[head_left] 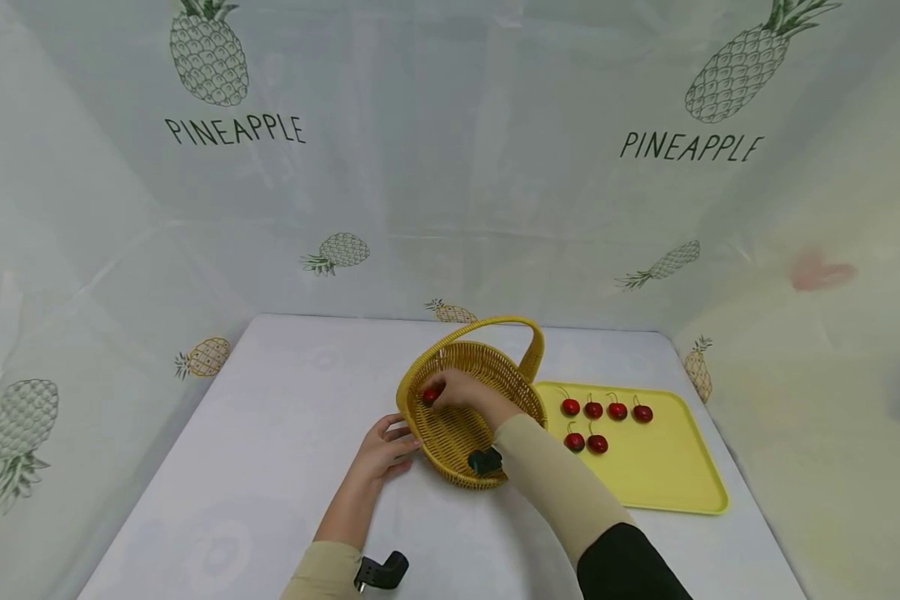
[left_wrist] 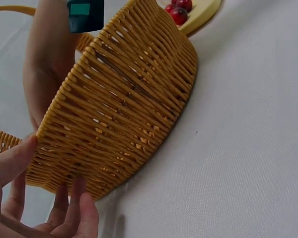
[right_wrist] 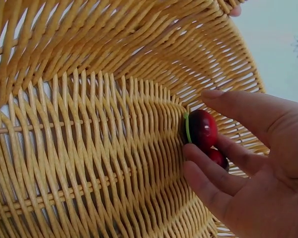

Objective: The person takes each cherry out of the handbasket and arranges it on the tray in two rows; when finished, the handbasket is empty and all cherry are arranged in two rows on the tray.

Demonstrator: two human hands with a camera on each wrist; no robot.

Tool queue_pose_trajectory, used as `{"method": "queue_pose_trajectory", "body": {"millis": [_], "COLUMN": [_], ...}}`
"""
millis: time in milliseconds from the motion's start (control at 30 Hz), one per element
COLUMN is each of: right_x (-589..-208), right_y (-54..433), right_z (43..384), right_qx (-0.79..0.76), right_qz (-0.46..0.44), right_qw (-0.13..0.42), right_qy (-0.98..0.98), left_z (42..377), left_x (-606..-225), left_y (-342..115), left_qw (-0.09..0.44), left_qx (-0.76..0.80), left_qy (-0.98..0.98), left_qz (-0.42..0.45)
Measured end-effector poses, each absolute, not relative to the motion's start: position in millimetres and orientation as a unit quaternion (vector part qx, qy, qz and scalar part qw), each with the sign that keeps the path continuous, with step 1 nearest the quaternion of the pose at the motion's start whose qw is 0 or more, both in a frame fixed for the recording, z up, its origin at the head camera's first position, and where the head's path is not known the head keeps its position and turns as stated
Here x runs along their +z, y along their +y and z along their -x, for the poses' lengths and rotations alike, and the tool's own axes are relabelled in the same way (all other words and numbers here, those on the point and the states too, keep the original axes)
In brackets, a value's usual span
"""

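Observation:
A yellow wicker basket (head_left: pixel 457 433) with a tall handle stands mid-table. Inside it, my right hand (head_left: pixel 453 392) reaches to the left end of the basket floor. There, a dark red cherry (right_wrist: pixel 204 130) with a green stem lies between the fingers, and the thumb stands a little apart from it. A second cherry (right_wrist: pixel 218 157) shows partly behind the first. My left hand (head_left: pixel 382 450) rests against the basket's left side. In the left wrist view its thumb touches the rim while the extended fingers (left_wrist: pixel 77 191) touch the outer wall.
A yellow tray (head_left: pixel 667 467) lies right of the basket, partly behind the right forearm. Several cherries (head_left: pixel 617 411) with stems sit in two rows on it. White cloth with pineapple prints (head_left: pixel 210 62) surrounds the white table (head_left: pixel 300 383).

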State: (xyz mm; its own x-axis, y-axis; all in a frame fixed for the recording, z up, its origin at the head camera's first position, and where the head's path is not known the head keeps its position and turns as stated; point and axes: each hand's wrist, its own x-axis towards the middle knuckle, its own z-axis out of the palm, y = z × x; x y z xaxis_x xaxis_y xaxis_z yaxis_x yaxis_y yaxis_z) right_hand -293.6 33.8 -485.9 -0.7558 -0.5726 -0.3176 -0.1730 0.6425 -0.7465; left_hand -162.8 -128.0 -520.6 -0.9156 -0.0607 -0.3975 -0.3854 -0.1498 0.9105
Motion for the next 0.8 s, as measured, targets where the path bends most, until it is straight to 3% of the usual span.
{"method": "queue_pose_trajectory", "body": {"millis": [800], "right_x": [-487.7], "right_y": [39.3], "right_z": [292.8], "right_qx": [-0.334], "right_qz": [0.232], "right_qw": [0.290], "right_qy": [0.866], "left_z": [163.3], "left_x": [-522.7], "left_y": [-126.8], "left_qw": [0.108], "left_qx": [0.739], "left_qy": [0.644], "left_qz": [0.169]}}
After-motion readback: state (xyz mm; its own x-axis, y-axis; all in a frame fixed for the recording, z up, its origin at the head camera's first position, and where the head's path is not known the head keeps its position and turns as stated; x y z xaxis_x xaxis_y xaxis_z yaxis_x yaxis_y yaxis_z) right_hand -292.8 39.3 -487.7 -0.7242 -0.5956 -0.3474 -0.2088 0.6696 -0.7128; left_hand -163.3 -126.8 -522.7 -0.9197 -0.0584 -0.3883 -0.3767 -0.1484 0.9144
